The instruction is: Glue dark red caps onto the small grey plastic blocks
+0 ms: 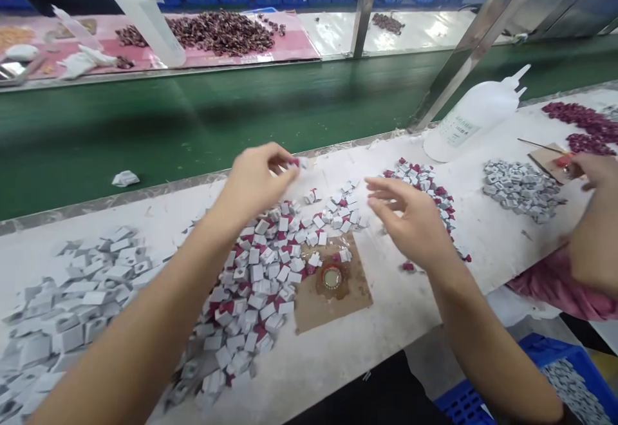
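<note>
My left hand (pixel 258 177) pinches a small white-and-magenta piece (pixel 298 163) between thumb and fingers, above the far side of the worktable. My right hand (pixel 408 219) hovers to the right with its fingers apart, and nothing shows in it. Below and between the hands spreads a heap of grey-white block-like pieces joined with magenta bits (pixel 270 264). A brown cardboard square (pixel 309 314) lies in front, wet-looking in the middle, with a bottle cap (pixel 332 277) on it. Beyond my right hand is another heap of magenta and grey pieces (pixel 439 193).
Plain grey pieces (pixel 82 296) fill the left. A white squeeze bottle (pixel 476 119) stands back right. Behind runs a green conveyor belt (pixel 270 100) carrying a crumpled white scrap (pixel 125 178). Another person's hand (pixel 599 174) works at far right; a blue crate (pixel 570 360) sits below.
</note>
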`<state>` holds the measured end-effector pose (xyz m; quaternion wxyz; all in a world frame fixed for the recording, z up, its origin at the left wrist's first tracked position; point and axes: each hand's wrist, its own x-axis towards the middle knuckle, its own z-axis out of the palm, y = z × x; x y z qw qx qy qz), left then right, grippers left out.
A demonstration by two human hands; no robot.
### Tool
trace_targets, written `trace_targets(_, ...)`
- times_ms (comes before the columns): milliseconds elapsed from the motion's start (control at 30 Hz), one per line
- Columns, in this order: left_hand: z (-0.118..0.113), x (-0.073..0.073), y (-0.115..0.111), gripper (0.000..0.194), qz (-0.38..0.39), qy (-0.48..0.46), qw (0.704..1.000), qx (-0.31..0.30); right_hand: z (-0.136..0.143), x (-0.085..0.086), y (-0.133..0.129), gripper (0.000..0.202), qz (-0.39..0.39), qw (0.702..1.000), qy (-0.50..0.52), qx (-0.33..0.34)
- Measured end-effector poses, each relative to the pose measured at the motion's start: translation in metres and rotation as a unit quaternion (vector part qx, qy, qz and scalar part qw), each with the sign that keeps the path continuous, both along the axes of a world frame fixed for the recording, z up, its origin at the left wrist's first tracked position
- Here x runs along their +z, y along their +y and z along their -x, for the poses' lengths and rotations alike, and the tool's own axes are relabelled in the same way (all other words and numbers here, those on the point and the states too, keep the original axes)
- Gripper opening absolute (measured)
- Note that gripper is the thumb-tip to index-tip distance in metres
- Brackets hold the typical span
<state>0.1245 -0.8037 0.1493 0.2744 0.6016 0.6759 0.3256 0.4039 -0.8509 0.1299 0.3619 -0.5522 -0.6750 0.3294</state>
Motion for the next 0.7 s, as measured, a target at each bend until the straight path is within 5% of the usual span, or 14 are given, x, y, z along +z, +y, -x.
trace_targets(167, 0.028, -0.019, 0.079, 0.014, 0.077, 0.007, 0.989, 0.123, -0.032, -0.014, 0.056, 0.036, -0.041, 0.977, -0.200, -0.058)
trace_targets(333, 0.038, -0.025, 0.095, 0.022, 0.108, 0.053, 0.983, 0.139, -0.039, -0.029, 0.079, 0.033, -0.039, 0.968, -0.242, -0.060)
trace_targets(400, 0.040, -0.018, 0.086, 0.014, 0.117, 0.073, 0.981, 0.137, -0.043, -0.030, 0.081, 0.034, -0.039, 0.965, -0.252, -0.065)
trace_targets(500, 0.040, -0.001, 0.057, 0.039, 0.111, 0.094, 0.983, 0.110, -0.051, -0.028, 0.086, 0.042, -0.045, 0.960, -0.266, -0.068)
trace_targets(600, 0.040, 0.013, 0.016, 0.052, 0.092, 0.107, 0.987, 0.077, -0.053, -0.028, 0.097, 0.047, -0.041, 0.958, -0.281, -0.050)
trace_targets(700, 0.041, 0.018, -0.032, 0.044, 0.072, 0.113, 0.990, 0.049, -0.048, -0.032, 0.112, 0.039, -0.029, 0.956, -0.291, -0.033)
